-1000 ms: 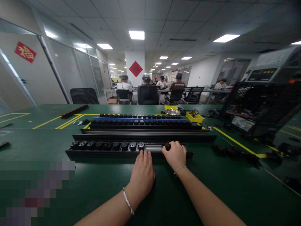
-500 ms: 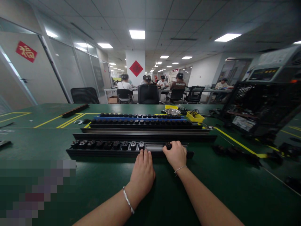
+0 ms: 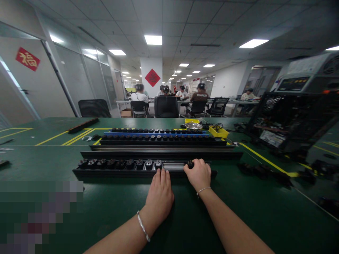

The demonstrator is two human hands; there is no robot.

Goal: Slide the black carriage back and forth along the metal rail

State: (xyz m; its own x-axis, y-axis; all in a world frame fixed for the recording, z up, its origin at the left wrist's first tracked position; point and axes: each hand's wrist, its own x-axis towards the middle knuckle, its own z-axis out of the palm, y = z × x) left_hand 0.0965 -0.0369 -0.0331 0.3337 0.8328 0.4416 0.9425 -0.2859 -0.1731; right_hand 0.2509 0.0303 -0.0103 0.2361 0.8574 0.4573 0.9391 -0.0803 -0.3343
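Head view has a long black rail (image 3: 113, 173) lying on the green desk (image 3: 106, 204), its long axis running left to right, roughly in line with the desk's far edge, and its open channel facing up. Nine dark plugs (image 3: 149, 164) stand in a row from the rail's left end to about its middle, their round ends turned upward; to their right a bare metallic stretch of channel shows. The left hand (image 3: 160, 197) lies palm down, fingers straight and close together, fingertips resting against the rail's near wall just below the last plug of the row rather than closed around anything. The right hand (image 3: 199, 173) is curled, pinching a small black plug (image 3: 190, 164) between thumb and fingers over the right part of the channel; whether that plug touches the rail's floor cannot be told. Just behind, a second black rail (image 3: 127, 154) lies parallel, with a blue strip (image 3: 124, 134) among rows of plugs farther back. Nearer the desk's far edge sit a metal bowl (image 3: 194, 126) and a yellow bin (image 3: 218, 133).
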